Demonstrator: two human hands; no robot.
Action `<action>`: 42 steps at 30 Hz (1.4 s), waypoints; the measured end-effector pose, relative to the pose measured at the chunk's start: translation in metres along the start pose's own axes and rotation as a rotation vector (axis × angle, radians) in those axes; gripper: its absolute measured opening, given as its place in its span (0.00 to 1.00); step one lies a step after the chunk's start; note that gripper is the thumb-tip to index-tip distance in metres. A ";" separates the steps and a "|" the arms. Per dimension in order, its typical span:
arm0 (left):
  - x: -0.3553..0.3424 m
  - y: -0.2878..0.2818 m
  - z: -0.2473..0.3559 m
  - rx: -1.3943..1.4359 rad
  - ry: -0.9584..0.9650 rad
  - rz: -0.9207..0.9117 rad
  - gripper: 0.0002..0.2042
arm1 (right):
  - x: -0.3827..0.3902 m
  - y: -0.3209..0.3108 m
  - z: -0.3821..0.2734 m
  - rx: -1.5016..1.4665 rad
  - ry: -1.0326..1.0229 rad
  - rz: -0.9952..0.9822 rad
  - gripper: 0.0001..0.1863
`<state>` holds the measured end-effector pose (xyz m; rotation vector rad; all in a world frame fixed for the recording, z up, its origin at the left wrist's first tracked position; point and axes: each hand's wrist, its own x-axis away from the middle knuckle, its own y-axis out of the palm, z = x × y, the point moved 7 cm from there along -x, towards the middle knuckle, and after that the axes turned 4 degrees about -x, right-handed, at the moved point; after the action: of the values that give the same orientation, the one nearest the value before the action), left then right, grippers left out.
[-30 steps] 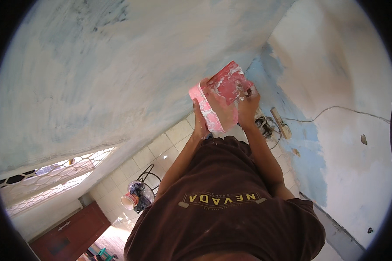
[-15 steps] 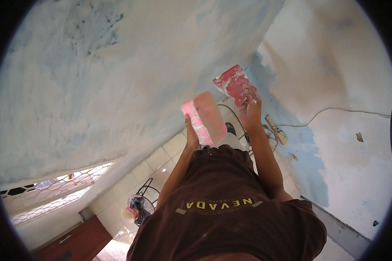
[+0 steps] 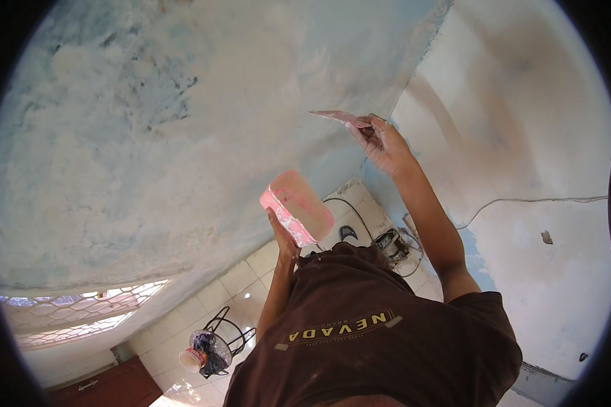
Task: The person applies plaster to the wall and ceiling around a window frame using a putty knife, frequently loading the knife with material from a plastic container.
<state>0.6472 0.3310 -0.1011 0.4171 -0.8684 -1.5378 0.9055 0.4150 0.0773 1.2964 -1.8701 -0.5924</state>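
Observation:
My left hand [image 3: 284, 237] is closed around the side of a pink plastic tub [image 3: 271, 195], held in front of my waist. White paste is smeared down the tub's outside, and its open top shows a pale inside. Higher and to the right, my right hand [image 3: 387, 148] grips a red putty scraper [image 3: 339, 117] coated with white paste. The scraper's blade is seen nearly edge-on and points left, in front of the patchy blue-and-white wall [image 3: 204, 149]. Whether the blade touches the wall I cannot tell.
A second wall [image 3: 543, 292], with a thin cable [image 3: 523, 200] across it, meets the first at a corner on the right. Below left, a stool [image 3: 229, 332] bears a cup [image 3: 192, 359] and black plastic. A latticed opening [image 3: 81, 313] and a red-brown panel [image 3: 108, 385] are farther left.
My right hand has raised the scraper toward the wall and turned it from face-on to edge-on. The tub in my left hand has shifted slightly left and down.

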 end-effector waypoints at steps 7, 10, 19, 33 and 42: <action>-0.005 0.001 0.001 0.027 0.091 0.014 0.38 | -0.006 -0.035 -0.008 -0.031 0.051 0.016 0.09; -0.005 0.004 0.003 0.038 0.079 0.019 0.38 | -0.005 -0.039 0.000 -0.159 0.114 -0.051 0.10; -0.012 0.005 0.004 0.058 0.052 0.013 0.37 | 0.014 0.026 0.022 -0.139 0.121 -0.125 0.09; -0.015 0.009 0.001 0.057 0.056 0.012 0.38 | -0.017 0.082 -0.097 -0.373 -0.053 -0.407 0.12; -0.018 0.014 0.004 0.042 0.012 -0.037 0.37 | 0.026 0.014 -0.035 0.529 -0.474 -0.127 0.18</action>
<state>0.6564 0.3500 -0.0923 0.4747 -0.8898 -1.5517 0.9205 0.3974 0.1166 1.7341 -2.4601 -0.5187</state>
